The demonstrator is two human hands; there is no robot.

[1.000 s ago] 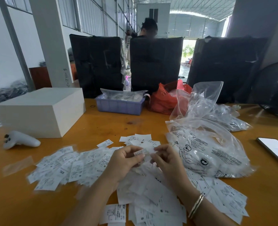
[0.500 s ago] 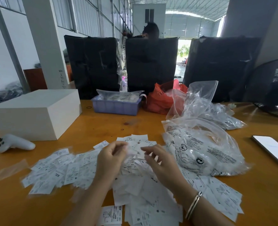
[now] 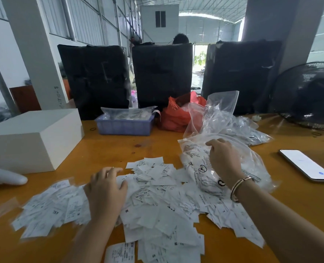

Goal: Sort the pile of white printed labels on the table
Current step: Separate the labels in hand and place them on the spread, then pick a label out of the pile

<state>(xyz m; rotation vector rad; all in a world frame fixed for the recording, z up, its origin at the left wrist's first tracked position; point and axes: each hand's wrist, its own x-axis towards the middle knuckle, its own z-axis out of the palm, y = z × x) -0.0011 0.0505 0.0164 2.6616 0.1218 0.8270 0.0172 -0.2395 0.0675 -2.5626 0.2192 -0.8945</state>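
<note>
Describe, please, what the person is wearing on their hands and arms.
Both forearms are bare, with no sleeves in view and no gloves. The right hand has a thin, gold-toned bangle with a dark band at the wrist. The left hand wears nothing visible.

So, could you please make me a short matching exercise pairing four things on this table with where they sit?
Things:
1 white box
2 phone
3 blue basket
4 left hand

Places:
a far right of the table
b on the labels
c far left of the table
d far side, beside the red bag

Pairs: 1-c, 2-a, 3-d, 4-b
</note>
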